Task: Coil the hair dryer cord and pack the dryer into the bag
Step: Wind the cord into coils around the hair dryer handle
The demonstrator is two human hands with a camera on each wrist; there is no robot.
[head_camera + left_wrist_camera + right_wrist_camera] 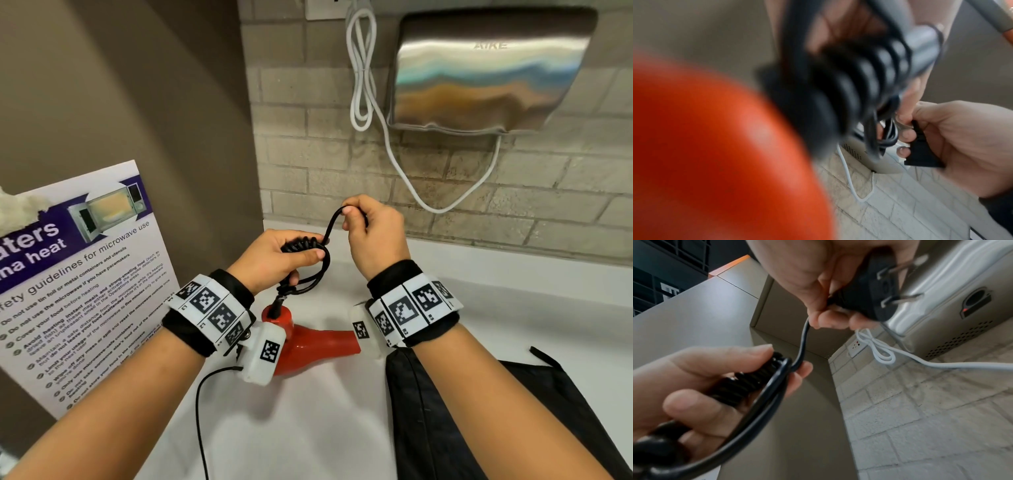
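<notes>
A red hair dryer (308, 346) lies on the white counter (308, 428) below my wrists; it fills the left wrist view as a red blur (715, 146). Its black cord (301, 246) is partly spiralled. My left hand (284, 253) grips the spiralled bundle (748, 382) between thumb and fingers. My right hand (370, 233) holds the black plug (865, 293), its metal prongs pointing away, a little above and right of the left hand. A short length of cord (803, 344) arcs between the hands. The black bag (479, 411) lies flat on the counter at the lower right.
A steel hand dryer (486, 75) hangs on the brick wall with a looped white cable (363, 85) beside it. A microwave safety poster (85, 284) leans at the left. A thin black wire (200, 421) trails from my left wrist camera.
</notes>
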